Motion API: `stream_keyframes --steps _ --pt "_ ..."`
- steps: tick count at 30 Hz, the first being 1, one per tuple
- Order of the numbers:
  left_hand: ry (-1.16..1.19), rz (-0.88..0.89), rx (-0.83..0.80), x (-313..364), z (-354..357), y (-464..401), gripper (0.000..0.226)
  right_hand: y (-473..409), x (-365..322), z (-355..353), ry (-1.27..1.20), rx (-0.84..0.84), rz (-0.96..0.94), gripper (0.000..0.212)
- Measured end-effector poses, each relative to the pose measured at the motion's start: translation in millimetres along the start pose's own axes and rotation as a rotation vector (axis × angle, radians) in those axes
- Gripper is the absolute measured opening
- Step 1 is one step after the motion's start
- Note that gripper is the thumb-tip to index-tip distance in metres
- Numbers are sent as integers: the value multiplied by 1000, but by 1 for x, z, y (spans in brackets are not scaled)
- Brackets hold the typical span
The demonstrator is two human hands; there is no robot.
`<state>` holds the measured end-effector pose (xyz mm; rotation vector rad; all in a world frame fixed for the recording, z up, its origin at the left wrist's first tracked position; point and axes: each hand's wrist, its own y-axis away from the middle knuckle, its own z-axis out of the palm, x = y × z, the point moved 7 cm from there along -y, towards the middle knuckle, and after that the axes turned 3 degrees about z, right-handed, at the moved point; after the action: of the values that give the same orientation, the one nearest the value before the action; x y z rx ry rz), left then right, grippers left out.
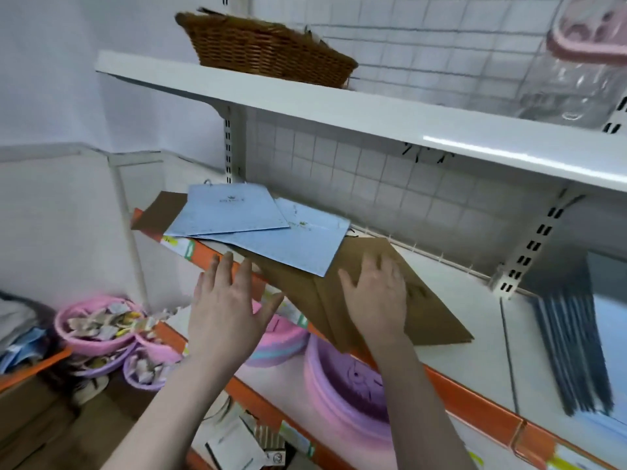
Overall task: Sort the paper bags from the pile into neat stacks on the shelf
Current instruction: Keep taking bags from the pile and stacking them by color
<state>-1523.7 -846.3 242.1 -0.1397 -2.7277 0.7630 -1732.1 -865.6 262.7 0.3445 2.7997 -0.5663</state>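
A loose pile of flat paper bags lies on the white shelf (468, 340) with an orange front edge. Two light blue bags (230, 212) (291, 245) overlap on top of brown bags (434, 320), and another brown bag (159, 208) sticks out at the far left. My right hand (376, 293) presses flat on the brown bags, fingers spread. My left hand (227, 307) hovers open at the shelf's front edge, its fingertips near the corner of the brown bags, holding nothing.
A dark grey stack of bags (573, 347) lies at the shelf's right. Above is a white shelf (339, 110) bearing a wicker basket (264, 49). Below stand pink and purple basins (98, 327) (342, 391) with small packets. A wire grid backs the shelf.
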Motion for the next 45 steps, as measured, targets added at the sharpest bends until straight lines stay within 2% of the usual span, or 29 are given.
stream_keyframes --steps 8,14,19,23,27,30,33,39,42,45 --pt "-7 -46 11 -70 22 -58 79 -62 -74 45 20 -77 -92 58" --pt "5 -76 -12 -111 56 -124 83 -148 -130 83 -19 -140 -152 50" --pt "13 -123 -30 -134 73 -160 104 -199 -166 131 -25 -274 -193 52" --pt "-31 -204 -166 -150 90 -170 103 -214 -176 170 -64 -392 -163 52" --pt "-58 -199 -181 -162 97 -176 84 -218 -180 184 -7 -348 -147 54" --pt "-14 -218 -204 -164 99 -179 85 -219 -185 185 -69 -340 -113 59" --pt "114 -273 -199 -165 94 -181 80 -222 -179 184 -161 -327 8 61" --pt "315 -275 -161 -164 82 -182 78 -210 -161 176 -373 -261 211 44" --pt "417 -235 -108 -159 74 -180 79 -200 -153 159 -488 -203 237 33" --pt "511 -219 -114 -157 67 -177 80 -182 -140 138 -551 -112 256 34"
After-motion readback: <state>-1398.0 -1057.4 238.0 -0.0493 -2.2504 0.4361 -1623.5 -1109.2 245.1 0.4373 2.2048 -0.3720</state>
